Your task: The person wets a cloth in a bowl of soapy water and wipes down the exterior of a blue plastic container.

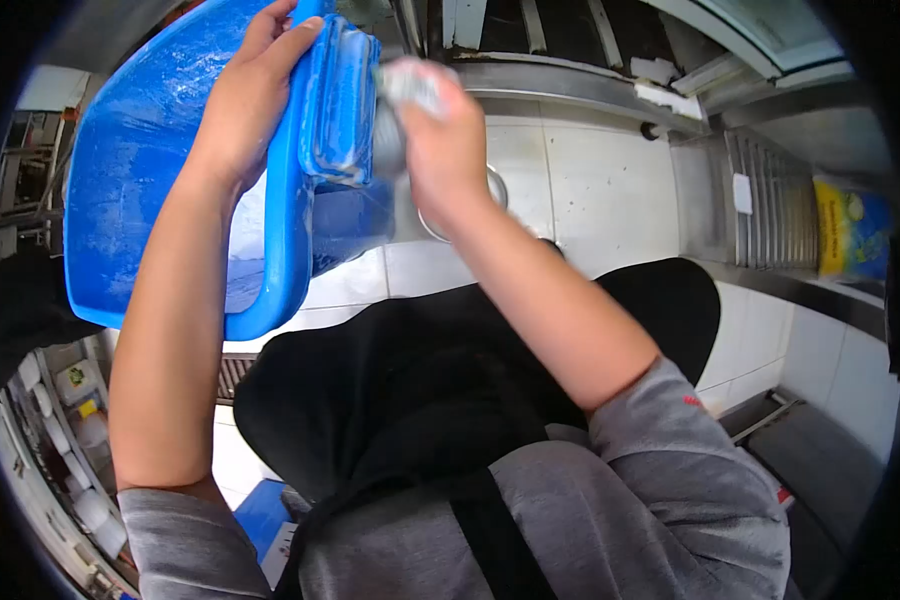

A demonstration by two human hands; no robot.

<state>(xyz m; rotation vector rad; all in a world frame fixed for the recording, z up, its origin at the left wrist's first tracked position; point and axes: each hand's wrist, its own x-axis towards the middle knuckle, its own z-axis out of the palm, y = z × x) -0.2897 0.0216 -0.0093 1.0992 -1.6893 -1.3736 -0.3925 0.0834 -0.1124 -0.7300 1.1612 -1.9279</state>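
A large blue plastic tub (120, 190) is held up tilted on its side, with wet, soapy-looking streaks on its walls. My left hand (253, 95) grips its rim near the ribbed end handle (340, 105), thumb laid over the edge. Close to the outside of that handle, my right hand (445, 140) is closed around a crumpled whitish scrubber (415, 85). Motion smears this hand and the scrubber, so its exact kind and whether it touches the tub cannot be made out. Below the right wrist shows part of a round metal rim (497, 186), mostly hidden.
White floor tiles (610, 190) with dark specks lie ahead. A steel frame (560, 80) runs along the back. At the right are a slatted metal rack (770, 200) and a yellow-and-blue bag (850, 230). Shelves with containers (80, 420) stand at the left.
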